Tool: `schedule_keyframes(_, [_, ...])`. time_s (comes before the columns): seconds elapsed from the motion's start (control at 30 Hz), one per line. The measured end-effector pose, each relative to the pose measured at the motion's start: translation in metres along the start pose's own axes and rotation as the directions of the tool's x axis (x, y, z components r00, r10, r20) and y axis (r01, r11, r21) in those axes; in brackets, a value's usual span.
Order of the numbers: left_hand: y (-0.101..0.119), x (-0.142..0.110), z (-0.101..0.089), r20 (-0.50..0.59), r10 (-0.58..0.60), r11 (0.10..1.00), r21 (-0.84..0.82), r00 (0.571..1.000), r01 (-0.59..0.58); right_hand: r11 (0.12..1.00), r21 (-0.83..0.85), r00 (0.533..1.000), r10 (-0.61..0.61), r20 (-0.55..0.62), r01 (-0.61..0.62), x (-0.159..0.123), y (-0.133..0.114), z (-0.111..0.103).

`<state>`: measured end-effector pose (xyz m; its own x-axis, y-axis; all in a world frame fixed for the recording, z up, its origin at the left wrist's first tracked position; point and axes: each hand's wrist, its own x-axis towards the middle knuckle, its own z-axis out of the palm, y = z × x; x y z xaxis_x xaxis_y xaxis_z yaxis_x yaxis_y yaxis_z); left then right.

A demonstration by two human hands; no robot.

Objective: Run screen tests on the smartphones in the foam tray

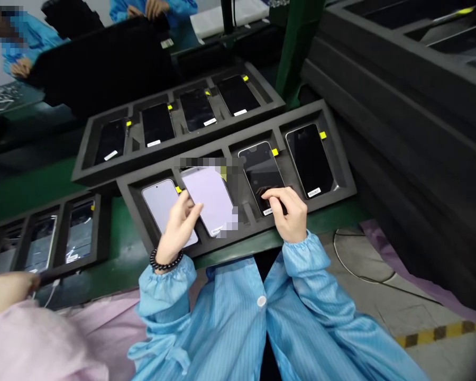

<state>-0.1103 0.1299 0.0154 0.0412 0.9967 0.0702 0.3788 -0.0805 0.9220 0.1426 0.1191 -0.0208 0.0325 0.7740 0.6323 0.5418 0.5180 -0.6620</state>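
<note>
A black foam tray (pixel 244 211) lies in front of me with phones in its slots. My left hand (pixel 180 225) is over the leftmost phone (pixel 158 198), whose screen is lit pale; its thumb and fingers are apart and hold nothing. Beside it is a second phone (pixel 208 198) with a lit lilac screen, partly blurred out. My right hand (pixel 289 214) is at the lower end of a dark-screened phone (pixel 259 166), fingers loosely bent; whether the fingertips touch the glass I cannot tell. At the right end sits another dark phone (pixel 310 159). Yellow tabs stick out beside the phones.
Behind stands a second foam tray (pixel 178 145) of dark phones; another tray (pixel 99 233) is at left on the green table (pixel 122 259). Stacked black trays (pixel 381 79) rise at right. A person's pink sleeve (pixel 35 338) is close at lower left; people in blue work across.
</note>
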Motion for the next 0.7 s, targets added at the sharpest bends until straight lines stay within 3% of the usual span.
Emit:
schedule_keyframes(0.03, [0.002, -0.002, 0.001, -0.008, 0.008, 1.0, 0.03, 1.0, -0.008, 1.0, -0.005, 1.0, 0.0, 0.005, 0.0, 0.0, 0.0, 0.0])
schedule_keyframes(0.1, [0.007, -0.005, -0.003, -0.142, 0.067, 0.987, 0.155, 0.988, -0.044, 1.0, -0.015, 1.0, -0.003, 0.013, 0.003, 0.0, 0.001, -0.001])
schedule_keyframes(0.17, [0.009, -0.005, -0.015, -0.329, 0.182, 0.935, 0.35, 0.926, -0.06, 1.0, -0.023, 1.0, -0.007, 0.017, 0.007, 0.0, 0.002, -0.001])
schedule_keyframes(0.23, [0.005, -0.003, -0.033, -0.424, 0.299, 0.84, 0.541, 0.855, -0.025, 1.0, -0.027, 1.0, -0.011, 0.02, 0.011, 0.0, 0.003, 0.0])
schedule_keyframes(0.3, [-0.004, 0.0, -0.049, -0.416, 0.36, 0.732, 0.681, 0.835, 0.024, 0.999, -0.032, 1.0, -0.015, 0.024, 0.016, 0.001, 0.003, 0.0])
schedule_keyframes(0.4, [-0.02, 0.007, -0.063, -0.364, 0.381, 0.64, 0.767, 0.85, 0.042, 0.999, -0.045, 0.999, -0.023, 0.025, 0.024, 0.001, 0.003, 0.0])
schedule_keyframes(0.47, [-0.025, 0.011, -0.064, -0.363, 0.388, 0.636, 0.771, 0.847, 0.039, 0.998, -0.052, 0.999, -0.028, 0.026, 0.029, 0.001, 0.003, 0.001])
schedule_keyframes(0.53, [-0.026, 0.013, -0.063, -0.401, 0.397, 0.698, 0.716, 0.825, 0.012, 0.998, -0.06, 0.999, -0.029, 0.025, 0.031, 0.001, 0.004, 0.001])
schedule_keyframes(0.63, [-0.027, 0.005, -0.061, -0.536, 0.369, 0.901, 0.406, 0.759, -0.152, 0.997, -0.066, 0.999, -0.03, 0.031, 0.032, 0.001, 0.004, 0.001])
schedule_keyframes(0.67, [-0.029, 0.001, -0.06, -0.57, 0.341, 0.937, 0.273, 0.748, -0.219, 0.997, -0.067, 0.999, -0.032, 0.033, 0.034, 0.001, 0.004, 0.001])
schedule_keyframes(0.7, [-0.032, -0.005, -0.06, -0.573, 0.301, 0.953, 0.157, 0.762, -0.258, 0.997, -0.069, 0.999, -0.032, 0.036, 0.035, 0.001, 0.004, 0.002])
